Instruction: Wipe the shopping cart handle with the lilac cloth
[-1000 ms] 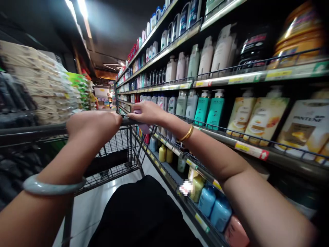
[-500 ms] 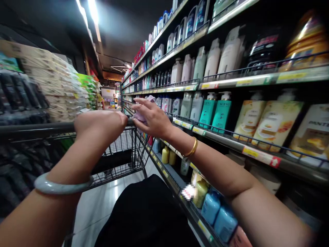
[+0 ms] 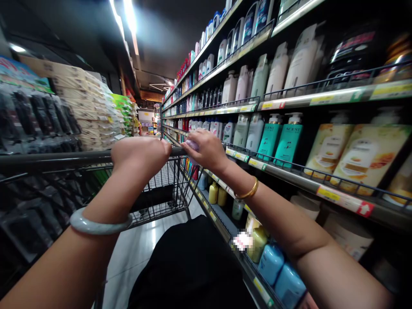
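Aisle [image 3: 154,240]: stocked shelves [image 3: 296,101] beyond the right grip; bottles [image 3: 289,139] face outward, presumably so labels read easily.
Left hand [image 3: 141,156]: curled over the bar [image 3: 64,158], back upward, seemingly to steady the cart [image 3: 157,196] below.
Right hand [image 3: 207,148]: clasps a purple cloth [image 3: 193,146] at the bar's right end.
Right fingertips: hidden, so whether they also hook the bar is unclear.

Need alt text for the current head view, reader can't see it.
First-person view: the left hand grips a dark shopping-cart handle; the right hand, farther along it, holds a lilac item, possibly cloth. Shelves on the right hold two teal SCENT pump bottles among others.
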